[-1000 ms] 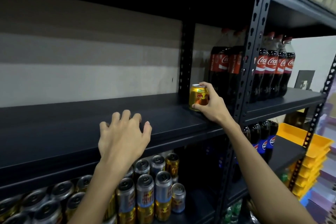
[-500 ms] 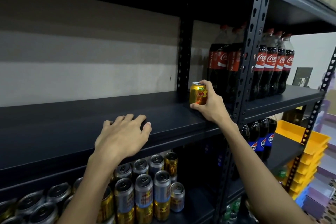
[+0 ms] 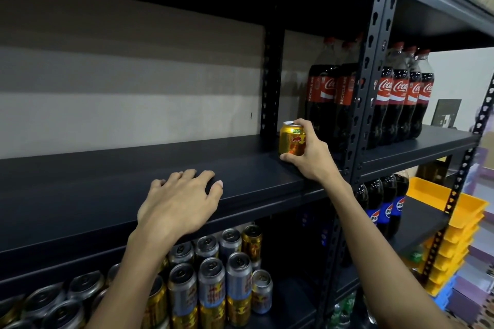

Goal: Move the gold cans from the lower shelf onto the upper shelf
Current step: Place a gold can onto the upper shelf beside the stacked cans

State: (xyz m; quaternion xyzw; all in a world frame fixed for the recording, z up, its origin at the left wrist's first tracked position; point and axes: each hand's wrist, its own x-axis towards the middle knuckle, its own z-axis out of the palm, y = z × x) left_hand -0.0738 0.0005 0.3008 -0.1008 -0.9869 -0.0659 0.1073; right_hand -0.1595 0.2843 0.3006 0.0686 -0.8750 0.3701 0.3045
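The right hand (image 3: 310,157) curls its fingers (image 3: 303,124) round the gold can (image 3: 291,141), apparently seating it upright on the upper shelf (image 3: 107,195) (leftward, the left hand (image 3: 179,203) rests flat, fingers relaxed, steadying).

Head camera, close, facing forward at upper shelf (image 3: 112,195) front.
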